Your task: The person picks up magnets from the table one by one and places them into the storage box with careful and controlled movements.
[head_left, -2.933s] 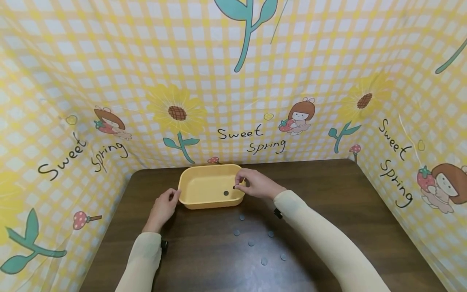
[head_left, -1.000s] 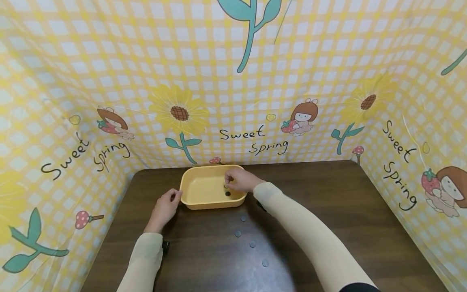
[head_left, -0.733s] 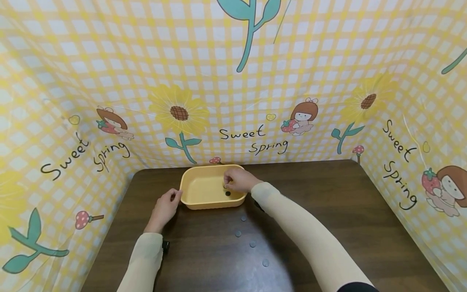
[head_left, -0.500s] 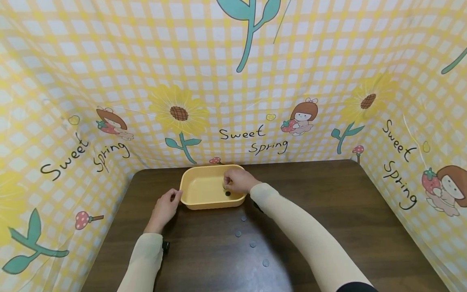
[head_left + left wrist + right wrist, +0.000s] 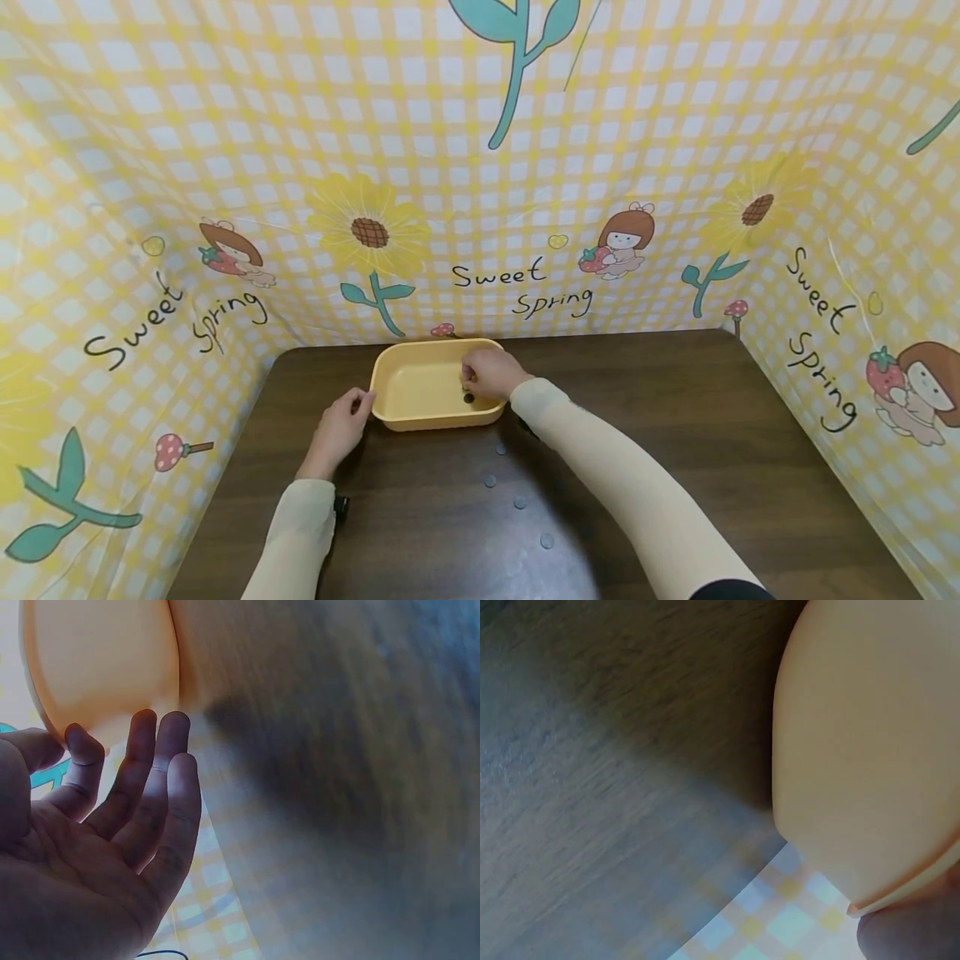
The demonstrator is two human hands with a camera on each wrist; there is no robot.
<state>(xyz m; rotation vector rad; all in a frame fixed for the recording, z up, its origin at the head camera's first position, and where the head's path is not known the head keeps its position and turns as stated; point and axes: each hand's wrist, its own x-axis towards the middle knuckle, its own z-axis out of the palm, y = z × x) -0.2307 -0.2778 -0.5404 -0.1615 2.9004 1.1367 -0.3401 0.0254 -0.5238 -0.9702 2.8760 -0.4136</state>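
Observation:
A yellow rectangular tray (image 5: 408,418) with rounded corners stands at the back of the brown table. My left hand (image 5: 341,429) is at its left end; in the left wrist view the thumb and index finger pinch the rim and the other fingers stay loosely bent. My right hand (image 5: 493,372) reaches over the right end into the tray, fingertips low and pinching a small dark disc, mostly hidden by the fingers. Just below them a dark round disc (image 5: 468,398) lies on the tray floor. The right wrist view shows mainly the tray's outer wall (image 5: 855,750).
Several small grey discs lie on the table in front of the tray, among them a near disc (image 5: 547,541) and a far disc (image 5: 501,449). My right forearm casts a shadow beside them. A checked cloth (image 5: 480,208) closes off the back and sides.
Since the oldest frame my right hand has moved left and deeper into the tray, bringing its disc close to the one on the floor. My left hand has stayed at the rim.

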